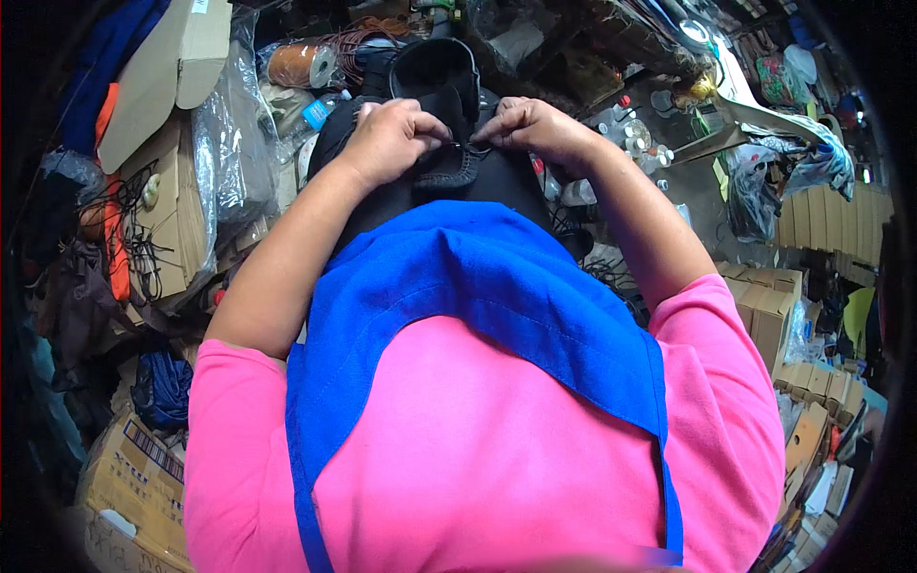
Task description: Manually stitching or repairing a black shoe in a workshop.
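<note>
A black shoe (447, 177) rests on my lap, over dark trousers. Its rounded, stitched toe points towards me and its wide opening faces away. At the left side of the shoe's front, my left hand (392, 138) has thumb and fingers pinched together. Opposite it, my right hand (535, 129) pinches by the same spot, and a thin dark strand shows at its fingertips. The two sets of fingertips are a short gap apart. What the left fingers hold is too small to make out. A blue apron (478, 258) covers my lap's near part.
Left of me stand cardboard pieces (143, 105), clear plastic sheeting (229, 162) and an orange spool (298, 65). Several small bottles (626, 129) are on the right, with stacked cartons (764, 301) further back along that side. A printed carton (138, 482) sits at the lower left.
</note>
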Available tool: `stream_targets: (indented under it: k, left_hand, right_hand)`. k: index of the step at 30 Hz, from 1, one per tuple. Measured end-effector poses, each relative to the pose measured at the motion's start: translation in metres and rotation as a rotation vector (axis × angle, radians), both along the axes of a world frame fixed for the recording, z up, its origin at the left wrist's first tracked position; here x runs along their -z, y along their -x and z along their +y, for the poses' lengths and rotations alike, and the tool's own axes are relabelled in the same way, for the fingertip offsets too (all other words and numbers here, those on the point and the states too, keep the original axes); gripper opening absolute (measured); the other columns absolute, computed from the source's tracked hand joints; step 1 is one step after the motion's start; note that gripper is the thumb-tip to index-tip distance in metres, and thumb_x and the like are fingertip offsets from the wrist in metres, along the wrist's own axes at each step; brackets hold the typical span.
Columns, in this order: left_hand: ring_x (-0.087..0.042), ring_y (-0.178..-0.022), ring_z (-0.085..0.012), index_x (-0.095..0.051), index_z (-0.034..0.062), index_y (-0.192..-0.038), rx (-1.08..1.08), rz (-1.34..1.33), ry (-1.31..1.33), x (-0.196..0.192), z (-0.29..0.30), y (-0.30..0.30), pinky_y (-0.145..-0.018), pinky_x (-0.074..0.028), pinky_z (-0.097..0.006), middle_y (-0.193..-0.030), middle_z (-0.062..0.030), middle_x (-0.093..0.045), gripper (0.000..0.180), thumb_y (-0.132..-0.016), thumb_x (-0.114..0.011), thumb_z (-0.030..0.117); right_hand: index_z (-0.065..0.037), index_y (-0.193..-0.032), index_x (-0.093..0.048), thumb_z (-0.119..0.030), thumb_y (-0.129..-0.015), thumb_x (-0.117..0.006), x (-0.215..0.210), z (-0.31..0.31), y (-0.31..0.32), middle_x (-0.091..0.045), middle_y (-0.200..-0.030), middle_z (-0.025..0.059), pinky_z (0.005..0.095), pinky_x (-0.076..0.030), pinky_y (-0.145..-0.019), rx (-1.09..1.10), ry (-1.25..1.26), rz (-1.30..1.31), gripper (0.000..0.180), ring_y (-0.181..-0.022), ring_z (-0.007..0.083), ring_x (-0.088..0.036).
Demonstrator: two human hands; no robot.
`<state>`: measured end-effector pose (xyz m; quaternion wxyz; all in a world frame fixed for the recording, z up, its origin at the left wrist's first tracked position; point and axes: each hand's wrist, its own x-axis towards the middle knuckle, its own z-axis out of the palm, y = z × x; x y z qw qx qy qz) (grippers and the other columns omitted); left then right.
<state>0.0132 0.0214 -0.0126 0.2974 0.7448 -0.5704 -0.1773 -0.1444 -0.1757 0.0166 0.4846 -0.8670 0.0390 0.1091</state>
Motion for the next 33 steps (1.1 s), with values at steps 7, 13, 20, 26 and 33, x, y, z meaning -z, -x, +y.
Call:
stream_targets:
  k: [7,13,20,26,33]
  left_hand:
    - [-0.058,-0.089,-0.0213,-0.073,0.0193,-0.089,-0.057,-0.139,0.085,-0.007,0.027,0.030,-0.088,-0.034,-0.038,-0.081,-0.0016,-0.064,0.015,-0.074,-0.070,0.019]
    - [-0.055,-0.092,-0.0225,-0.073,0.0229,-0.092,-0.084,-0.143,0.083,-0.006,0.026,0.022,-0.090,-0.033,-0.039,-0.081,-0.0022,-0.060,0.021,-0.074,-0.067,0.012]
    - [-0.053,-0.089,-0.0210,-0.073,0.0200,-0.093,-0.052,-0.150,0.086,-0.005,0.026,0.018,-0.088,-0.032,-0.038,-0.081,-0.0006,-0.058,0.023,-0.075,-0.066,0.008]
    - [-0.053,-0.089,-0.0209,-0.073,0.0197,-0.092,-0.058,-0.156,0.065,-0.003,0.025,0.017,-0.088,-0.032,-0.038,-0.080,-0.0006,-0.057,0.021,-0.076,-0.066,0.007]
    - [-0.054,-0.096,-0.0197,-0.073,0.0218,-0.089,-0.114,-0.047,0.030,-0.006,0.016,0.025,-0.093,-0.029,-0.042,-0.084,0.0001,-0.063,0.015,-0.076,-0.068,0.016]
  right_hand:
    - [-0.019,-0.107,-0.072,-0.005,-0.078,-0.065,0.006,0.023,0.026,-0.054,-0.075,0.0010,0.0289,-0.044,-0.076,0.141,0.224,-0.155,0.032,-0.079,0.0148,-0.051]
    - [-0.020,-0.107,-0.072,-0.009,-0.080,-0.067,-0.002,0.027,0.025,-0.054,-0.076,0.0019,0.0278,-0.045,-0.073,0.159,0.320,-0.179,0.029,-0.075,0.0148,-0.052]
    - [-0.018,-0.110,-0.070,-0.008,-0.083,-0.065,0.001,0.023,0.026,-0.052,-0.080,0.0015,0.0260,-0.044,-0.074,0.176,0.139,-0.117,0.029,-0.078,0.0128,-0.052]
    - [-0.016,-0.112,-0.070,-0.007,-0.083,-0.065,0.002,0.019,0.024,-0.052,-0.083,0.0007,0.0255,-0.043,-0.077,0.166,0.045,-0.059,0.030,-0.082,0.0117,-0.051]
    - [-0.012,-0.112,-0.069,-0.012,-0.084,-0.067,0.006,0.018,0.020,-0.058,-0.088,0.0015,0.0263,-0.044,-0.080,0.195,-0.073,-0.016,0.028,-0.086,0.0113,-0.053]
